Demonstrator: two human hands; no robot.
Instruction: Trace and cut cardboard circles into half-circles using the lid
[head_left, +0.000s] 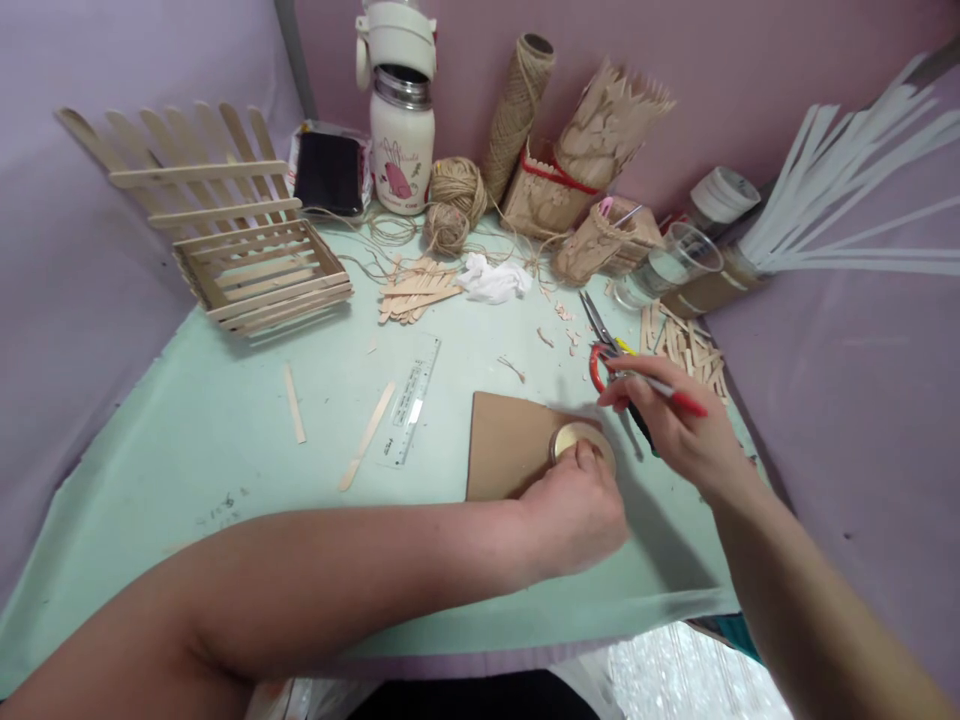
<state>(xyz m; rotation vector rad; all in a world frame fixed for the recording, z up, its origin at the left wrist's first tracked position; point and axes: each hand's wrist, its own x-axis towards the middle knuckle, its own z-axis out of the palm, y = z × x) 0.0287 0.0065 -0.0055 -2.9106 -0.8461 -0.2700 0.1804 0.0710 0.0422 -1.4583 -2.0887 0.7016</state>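
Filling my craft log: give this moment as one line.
left hand: holds tape roll on cardboard | right hand: holds red pen beside roll

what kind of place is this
Likely a home craft corner: a crate built from craft sticks, twine and scissors sit on the table, while the left hand holds a disc on cardboard and the right hand holds a pen.

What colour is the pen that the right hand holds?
The pen is white with a red end, seen in the head view.
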